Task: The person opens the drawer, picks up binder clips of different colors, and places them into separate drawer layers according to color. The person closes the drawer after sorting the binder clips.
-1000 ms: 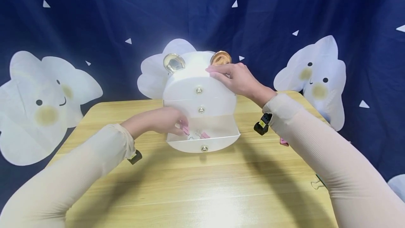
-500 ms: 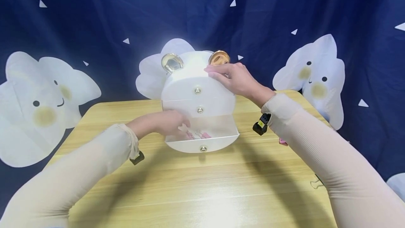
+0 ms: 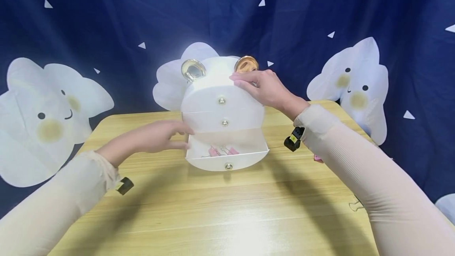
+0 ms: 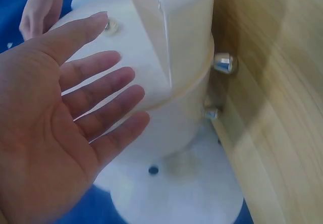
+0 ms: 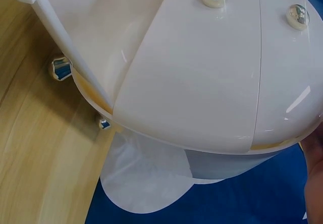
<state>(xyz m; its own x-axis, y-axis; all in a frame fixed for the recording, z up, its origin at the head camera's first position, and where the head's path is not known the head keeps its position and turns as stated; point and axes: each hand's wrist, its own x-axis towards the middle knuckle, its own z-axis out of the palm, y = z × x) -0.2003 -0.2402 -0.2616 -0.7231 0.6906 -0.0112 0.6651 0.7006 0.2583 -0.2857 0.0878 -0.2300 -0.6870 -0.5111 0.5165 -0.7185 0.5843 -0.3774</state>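
A white drawer box (image 3: pixel 204 100) with two gold ears and round knobs stands at the middle of the table. Its bottom drawer (image 3: pixel 249 162) is pulled out, and pink binder clips (image 3: pixel 213 152) with wire handles lie inside. My left hand (image 3: pixel 151 136) is just left of the drawer, fingers spread toward it. In the left wrist view the palm of this left hand (image 4: pixel 65 118) faces the camera and holds nothing. My right hand (image 3: pixel 268 87) rests on the box top beside the right gold ear (image 3: pixel 246 64), index finger stretched along it; some of its fingers are hidden.
On the right side of the wooden table (image 3: pixel 227 204), a pink piece (image 3: pixel 318 159) and a binder clip's wire handle (image 3: pixel 356 206) show partly behind the right sleeve. A dark blue curtain (image 3: pixel 295 7) with white cloud shapes hangs behind the table.
My left hand has let go of a pink binder clip in the bottom drawer and drawn back out to the left. The right hand has stayed on the box top.
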